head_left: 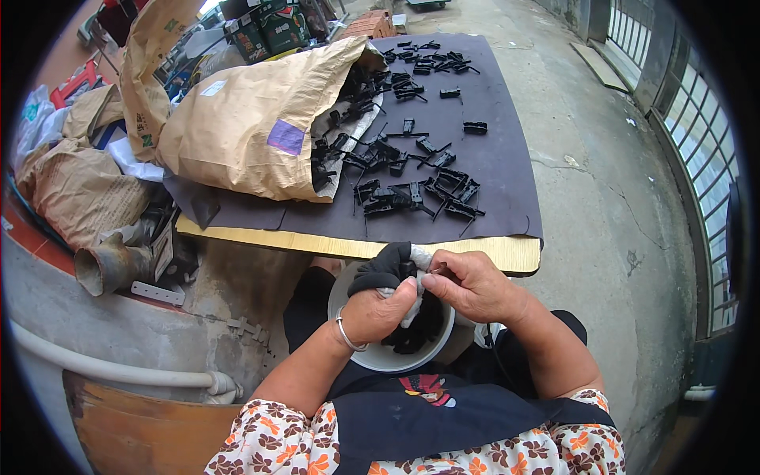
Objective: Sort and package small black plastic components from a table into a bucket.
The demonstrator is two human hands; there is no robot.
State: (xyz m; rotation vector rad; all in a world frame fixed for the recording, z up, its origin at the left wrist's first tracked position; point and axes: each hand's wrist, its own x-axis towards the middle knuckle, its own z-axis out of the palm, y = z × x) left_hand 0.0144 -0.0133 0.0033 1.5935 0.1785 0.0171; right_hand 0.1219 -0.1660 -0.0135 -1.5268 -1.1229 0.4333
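Note:
My left hand [378,310], with a bracelet at the wrist, is closed at a bunched black and white glove [388,265]. Its thumb is bare and presses on the white part; the other fingers are hidden, so whether they are inside the glove I cannot tell. From the right, my right hand [479,286] pinches the glove's white edge between thumb and bent fingers. Both hands are over a white bucket [383,362] between my knees, with dark pieces [412,339] inside it. Small black plastic parts [396,198] with thin arms lie scattered on the table beyond.
A big brown paper sack [245,131] lies on the dark-covered table [507,182], its mouth spilling more black parts. Crumpled sacks [83,194], a rusty metal pipe piece [115,265] and boxes [269,32] crowd the left. A barred gate [704,150] stands on the right.

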